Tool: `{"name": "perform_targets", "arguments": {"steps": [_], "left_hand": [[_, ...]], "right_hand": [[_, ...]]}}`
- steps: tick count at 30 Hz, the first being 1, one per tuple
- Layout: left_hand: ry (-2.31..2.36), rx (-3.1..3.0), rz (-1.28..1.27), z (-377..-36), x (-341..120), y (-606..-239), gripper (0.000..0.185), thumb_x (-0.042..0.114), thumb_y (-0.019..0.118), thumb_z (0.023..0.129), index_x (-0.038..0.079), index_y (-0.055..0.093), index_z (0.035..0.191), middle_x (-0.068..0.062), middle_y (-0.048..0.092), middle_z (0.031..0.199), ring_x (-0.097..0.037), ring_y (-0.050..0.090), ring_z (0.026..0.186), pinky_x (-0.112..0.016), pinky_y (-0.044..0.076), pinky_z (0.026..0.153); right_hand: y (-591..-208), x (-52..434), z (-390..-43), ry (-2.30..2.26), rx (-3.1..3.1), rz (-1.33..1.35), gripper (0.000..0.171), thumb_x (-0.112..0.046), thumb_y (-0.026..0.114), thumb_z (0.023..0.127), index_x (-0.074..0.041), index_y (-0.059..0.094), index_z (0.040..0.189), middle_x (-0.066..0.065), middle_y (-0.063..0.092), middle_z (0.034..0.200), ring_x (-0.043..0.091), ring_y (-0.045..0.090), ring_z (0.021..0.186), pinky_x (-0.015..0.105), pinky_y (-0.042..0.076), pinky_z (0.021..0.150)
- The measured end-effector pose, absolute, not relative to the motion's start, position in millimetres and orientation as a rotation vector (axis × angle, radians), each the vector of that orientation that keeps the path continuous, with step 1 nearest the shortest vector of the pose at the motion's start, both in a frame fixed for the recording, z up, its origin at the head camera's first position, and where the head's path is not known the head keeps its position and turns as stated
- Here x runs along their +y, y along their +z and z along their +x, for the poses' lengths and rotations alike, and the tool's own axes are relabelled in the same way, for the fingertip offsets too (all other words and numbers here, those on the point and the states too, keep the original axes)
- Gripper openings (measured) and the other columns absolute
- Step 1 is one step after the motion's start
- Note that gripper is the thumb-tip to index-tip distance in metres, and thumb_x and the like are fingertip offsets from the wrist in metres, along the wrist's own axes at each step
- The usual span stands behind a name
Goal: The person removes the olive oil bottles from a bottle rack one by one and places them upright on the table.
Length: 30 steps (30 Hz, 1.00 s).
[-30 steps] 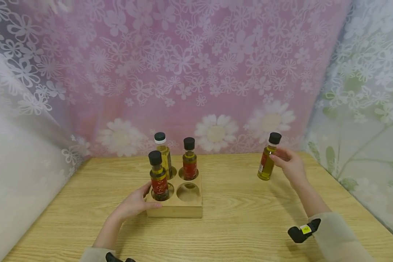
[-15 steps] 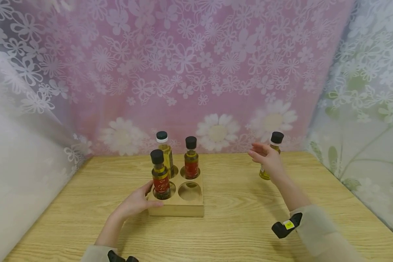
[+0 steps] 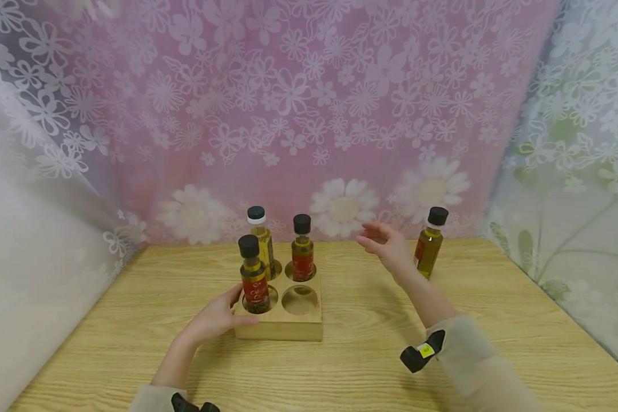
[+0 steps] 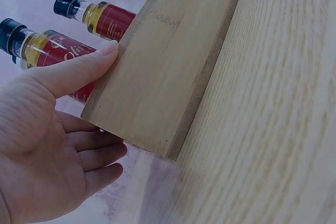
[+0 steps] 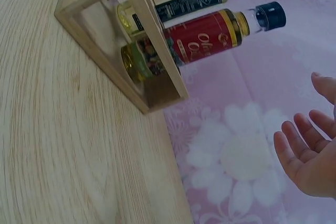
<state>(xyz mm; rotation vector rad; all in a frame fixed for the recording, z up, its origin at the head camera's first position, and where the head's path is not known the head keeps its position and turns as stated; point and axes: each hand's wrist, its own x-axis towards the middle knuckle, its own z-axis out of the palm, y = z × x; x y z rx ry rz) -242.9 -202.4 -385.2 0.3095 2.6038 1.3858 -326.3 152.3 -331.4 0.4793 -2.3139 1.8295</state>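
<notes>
A wooden block holder (image 3: 288, 326) with round holes sits mid-table and carries three small oil bottles: one front left (image 3: 253, 278), one back left with a white collar (image 3: 260, 240), one back right (image 3: 302, 252). Its front right hole (image 3: 300, 299) is empty. My left hand (image 3: 217, 317) rests against the holder's left front corner, thumb (image 4: 79, 69) along its top edge, fingers straight. A fourth bottle (image 3: 430, 243) stands alone on the table to the right. My right hand (image 3: 386, 246) hovers between it and the holder, fingers loosely spread (image 5: 302, 145), holding nothing.
The wooden table (image 3: 371, 355) is backed by a pink flowered curtain (image 3: 314, 114) and flanked by pale curtains (image 3: 571, 171). Bare tabletop lies in front of the holder and to its left.
My right hand has let go of the lone bottle on the right and moved left toward the holder. The left hand has stayed on the holder.
</notes>
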Motion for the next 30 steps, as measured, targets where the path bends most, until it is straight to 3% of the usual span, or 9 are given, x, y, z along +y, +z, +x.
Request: {"name": "perform_targets", "arguments": {"steps": [7,20,30], "left_hand": [[1.399,2.598,0.294,-243,-201,-388,0.099,0.036,0.076,0.076,-0.002,0.018,0.147,-0.025,0.024,0.147,-0.045,0.024,0.132,-0.058,0.025,0.102],[1.391,2.611,0.303,-245,-203,-389,0.098,0.037,0.076,0.077,-0.001,0.018,0.147,-0.024,0.024,0.147,-0.045,0.024,0.132,-0.058,0.026,0.102],[1.389,2.605,0.303,-246,-203,-389,0.1,0.038,0.076,0.076,-0.001,0.018,0.147,-0.024,0.024,0.147,-0.045,0.025,0.132,-0.058,0.026,0.102]], "right_hand": [[-332,129,-327,1.819,-2.401,0.544,0.053,-0.02,0.066,0.088,-0.002,0.047,0.134,0.02,0.053,0.122,0.03,0.052,0.113,0.04,0.046,0.091],[-330,91,-324,1.772,-2.493,0.64,0.057,-0.016,0.068,0.086,-0.002,0.044,0.135,0.019,0.05,0.127,0.033,0.049,0.115,0.046,0.045,0.091],[-343,72,-333,1.738,-2.505,0.666,0.06,-0.02,0.072,0.082,-0.009,0.047,0.135,0.012,0.052,0.127,0.033,0.047,0.118,0.046,0.046,0.087]]}}
